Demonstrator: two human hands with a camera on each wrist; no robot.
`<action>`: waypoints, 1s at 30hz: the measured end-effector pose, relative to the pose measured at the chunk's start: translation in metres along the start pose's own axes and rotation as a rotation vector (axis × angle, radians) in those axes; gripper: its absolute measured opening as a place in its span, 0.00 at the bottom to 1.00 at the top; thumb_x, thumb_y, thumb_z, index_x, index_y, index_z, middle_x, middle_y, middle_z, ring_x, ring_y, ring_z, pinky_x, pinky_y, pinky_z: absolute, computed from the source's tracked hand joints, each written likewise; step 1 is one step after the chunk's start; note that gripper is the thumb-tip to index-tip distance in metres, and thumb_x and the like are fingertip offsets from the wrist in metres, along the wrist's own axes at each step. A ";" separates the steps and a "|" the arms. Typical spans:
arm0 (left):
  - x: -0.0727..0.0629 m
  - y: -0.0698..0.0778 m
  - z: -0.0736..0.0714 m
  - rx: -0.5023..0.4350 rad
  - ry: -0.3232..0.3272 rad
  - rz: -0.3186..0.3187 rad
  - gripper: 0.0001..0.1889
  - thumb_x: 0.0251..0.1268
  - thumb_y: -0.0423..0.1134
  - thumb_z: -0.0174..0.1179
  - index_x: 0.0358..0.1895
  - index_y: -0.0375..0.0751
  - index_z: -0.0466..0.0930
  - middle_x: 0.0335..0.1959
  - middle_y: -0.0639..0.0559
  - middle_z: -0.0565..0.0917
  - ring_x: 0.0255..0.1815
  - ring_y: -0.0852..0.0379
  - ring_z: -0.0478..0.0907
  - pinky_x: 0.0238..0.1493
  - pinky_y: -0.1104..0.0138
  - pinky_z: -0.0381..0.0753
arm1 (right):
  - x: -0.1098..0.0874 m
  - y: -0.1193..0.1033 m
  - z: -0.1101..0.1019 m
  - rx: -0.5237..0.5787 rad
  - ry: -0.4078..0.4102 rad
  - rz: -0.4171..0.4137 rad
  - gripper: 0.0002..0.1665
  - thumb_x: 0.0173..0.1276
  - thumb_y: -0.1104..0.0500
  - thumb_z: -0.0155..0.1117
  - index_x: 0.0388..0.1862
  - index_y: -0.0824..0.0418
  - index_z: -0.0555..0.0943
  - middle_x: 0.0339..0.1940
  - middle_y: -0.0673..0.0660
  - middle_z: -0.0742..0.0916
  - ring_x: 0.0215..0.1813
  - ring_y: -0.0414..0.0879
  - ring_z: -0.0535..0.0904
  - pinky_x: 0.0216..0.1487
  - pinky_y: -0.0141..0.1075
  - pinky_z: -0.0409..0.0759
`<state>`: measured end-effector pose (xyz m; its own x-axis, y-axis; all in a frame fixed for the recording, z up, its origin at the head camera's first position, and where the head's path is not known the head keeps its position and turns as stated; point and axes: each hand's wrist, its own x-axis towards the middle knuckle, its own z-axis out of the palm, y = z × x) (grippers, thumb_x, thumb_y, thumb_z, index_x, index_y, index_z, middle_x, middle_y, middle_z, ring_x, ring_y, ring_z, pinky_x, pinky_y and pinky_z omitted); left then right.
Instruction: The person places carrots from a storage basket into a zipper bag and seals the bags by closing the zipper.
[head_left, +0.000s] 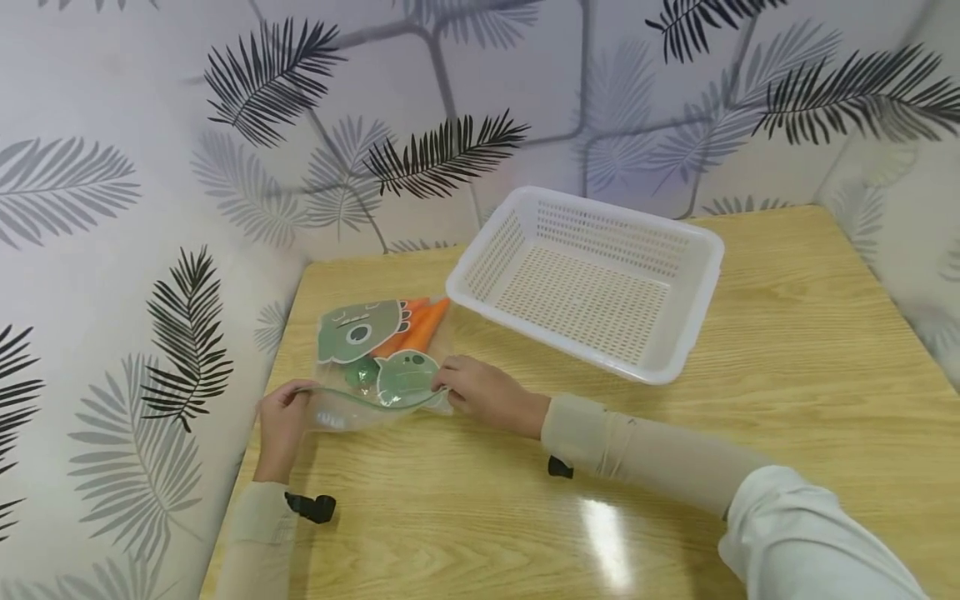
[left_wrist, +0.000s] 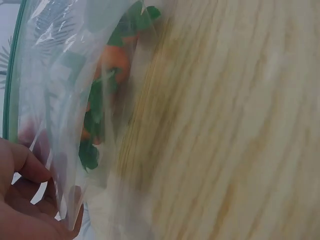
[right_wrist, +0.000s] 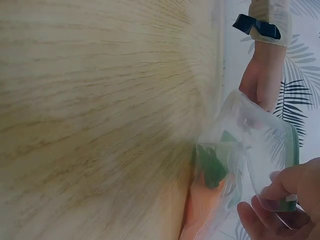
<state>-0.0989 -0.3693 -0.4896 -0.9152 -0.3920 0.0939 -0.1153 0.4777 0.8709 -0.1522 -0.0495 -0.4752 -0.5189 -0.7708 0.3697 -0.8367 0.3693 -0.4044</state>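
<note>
A clear zip bag (head_left: pixel 408 379) printed with green dinosaurs lies on the table, its green-edged mouth facing the person. Orange carrots (head_left: pixel 423 327) with green tops (left_wrist: pixel 92 122) show through the plastic. At the left end of the mouth, my left hand (head_left: pixel 283 423) pinches the bag's edge between thumb and fingers. My right hand (head_left: pixel 491 396) pinches the other end, by the green zip strip (right_wrist: pixel 291 150). Between the hands the bag's rim is stretched and sags a little. The print hides part of what is inside.
A white plastic basket (head_left: pixel 678 333) with perforated walls stands behind and right of the bag; nothing shows inside it. The wooden table (head_left: pixel 465 525) meets a leaf-patterned wall covering (head_left: pixel 300 200) at the back and left. Each wrist carries a dark strapped device (head_left: pixel 318 508).
</note>
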 end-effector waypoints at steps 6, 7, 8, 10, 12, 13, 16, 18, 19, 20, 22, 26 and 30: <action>0.009 0.022 0.011 -0.045 -0.014 0.030 0.11 0.66 0.25 0.48 0.37 0.27 0.82 0.37 0.47 0.83 0.29 0.59 0.70 0.29 0.72 0.70 | -0.004 0.001 -0.005 -0.013 0.027 0.021 0.14 0.61 0.70 0.56 0.43 0.58 0.81 0.41 0.49 0.80 0.46 0.39 0.76 0.48 0.28 0.75; 0.012 0.023 0.012 -0.053 -0.011 0.030 0.11 0.66 0.25 0.48 0.37 0.27 0.82 0.37 0.47 0.83 0.29 0.60 0.70 0.28 0.72 0.69 | -0.005 0.002 -0.006 -0.010 0.036 0.026 0.14 0.62 0.70 0.55 0.43 0.58 0.81 0.42 0.49 0.80 0.46 0.40 0.75 0.48 0.28 0.75; 0.016 0.021 0.013 -0.057 -0.012 0.037 0.11 0.67 0.25 0.48 0.37 0.27 0.83 0.37 0.47 0.83 0.26 0.59 0.68 0.26 0.72 0.67 | -0.005 0.002 -0.007 -0.007 0.041 0.028 0.14 0.62 0.70 0.55 0.43 0.58 0.81 0.42 0.49 0.80 0.47 0.40 0.75 0.49 0.28 0.74; 0.023 0.017 0.016 -0.048 0.002 0.042 0.12 0.67 0.27 0.48 0.36 0.30 0.83 0.35 0.52 0.83 0.24 0.60 0.66 0.23 0.72 0.65 | -0.006 0.002 -0.009 -0.005 0.041 0.029 0.14 0.62 0.69 0.55 0.43 0.58 0.81 0.41 0.48 0.80 0.46 0.39 0.75 0.48 0.27 0.74; 0.029 0.010 0.016 -0.031 0.025 0.044 0.13 0.68 0.27 0.48 0.35 0.32 0.84 0.26 0.55 0.80 0.17 0.62 0.61 0.16 0.71 0.61 | -0.008 0.001 -0.010 0.003 0.031 0.016 0.13 0.62 0.68 0.57 0.43 0.57 0.81 0.41 0.48 0.80 0.45 0.39 0.75 0.47 0.26 0.74; 0.031 0.007 0.016 -0.024 0.042 0.049 0.13 0.68 0.27 0.47 0.35 0.33 0.85 0.21 0.55 0.78 0.14 0.63 0.60 0.14 0.71 0.60 | -0.009 0.000 -0.011 0.006 0.025 -0.001 0.12 0.62 0.67 0.57 0.43 0.57 0.81 0.41 0.48 0.80 0.44 0.39 0.75 0.47 0.26 0.74; 0.033 0.001 0.011 -0.033 0.106 0.053 0.14 0.66 0.26 0.48 0.33 0.35 0.85 0.19 0.56 0.78 0.12 0.65 0.60 0.13 0.71 0.60 | -0.012 -0.004 -0.010 0.004 0.002 -0.069 0.12 0.63 0.65 0.59 0.45 0.57 0.81 0.42 0.49 0.80 0.45 0.39 0.75 0.47 0.25 0.74; 0.031 -0.003 0.004 -0.035 0.142 0.058 0.15 0.65 0.25 0.47 0.31 0.35 0.85 0.22 0.55 0.82 0.13 0.63 0.61 0.15 0.72 0.61 | -0.013 -0.008 -0.008 -0.006 -0.006 -0.123 0.12 0.64 0.64 0.58 0.46 0.57 0.81 0.43 0.50 0.81 0.46 0.39 0.75 0.48 0.25 0.73; 0.029 -0.004 0.000 -0.038 0.146 0.053 0.15 0.66 0.25 0.47 0.32 0.34 0.85 0.27 0.55 0.84 0.18 0.64 0.67 0.20 0.72 0.65 | -0.014 -0.009 -0.006 -0.006 -0.006 -0.146 0.12 0.65 0.64 0.58 0.46 0.57 0.81 0.44 0.50 0.81 0.46 0.39 0.75 0.49 0.25 0.73; 0.026 -0.004 -0.004 -0.043 0.147 0.039 0.14 0.66 0.25 0.46 0.32 0.33 0.85 0.33 0.54 0.85 0.24 0.64 0.71 0.27 0.73 0.67 | -0.015 -0.010 -0.005 -0.005 -0.007 -0.167 0.12 0.65 0.64 0.57 0.46 0.57 0.81 0.44 0.50 0.81 0.46 0.39 0.75 0.49 0.25 0.73; 0.021 -0.008 -0.012 -0.039 0.140 0.026 0.14 0.66 0.25 0.47 0.32 0.31 0.84 0.37 0.52 0.85 0.35 0.63 0.75 0.37 0.73 0.70 | -0.016 -0.012 -0.003 -0.007 -0.002 -0.207 0.12 0.66 0.64 0.56 0.47 0.58 0.81 0.43 0.50 0.81 0.46 0.40 0.75 0.49 0.25 0.73; 0.009 -0.012 -0.025 -0.008 0.115 0.014 0.13 0.68 0.28 0.48 0.32 0.29 0.83 0.40 0.50 0.85 0.49 0.63 0.76 0.48 0.71 0.70 | -0.018 -0.015 0.001 -0.007 -0.034 -0.252 0.13 0.67 0.63 0.56 0.48 0.57 0.81 0.43 0.50 0.81 0.45 0.40 0.74 0.48 0.25 0.73; -0.003 -0.017 -0.038 0.038 0.072 0.018 0.14 0.68 0.27 0.48 0.30 0.29 0.84 0.41 0.50 0.85 0.50 0.64 0.75 0.47 0.74 0.71 | -0.021 -0.018 0.005 -0.011 -0.088 -0.287 0.13 0.67 0.62 0.56 0.49 0.55 0.81 0.44 0.49 0.81 0.49 0.40 0.73 0.51 0.23 0.71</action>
<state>-0.0799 -0.4066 -0.4864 -0.8871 -0.4381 0.1455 -0.1148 0.5146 0.8497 -0.1253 -0.0424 -0.4798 -0.2440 -0.8864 0.3934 -0.9492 0.1350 -0.2844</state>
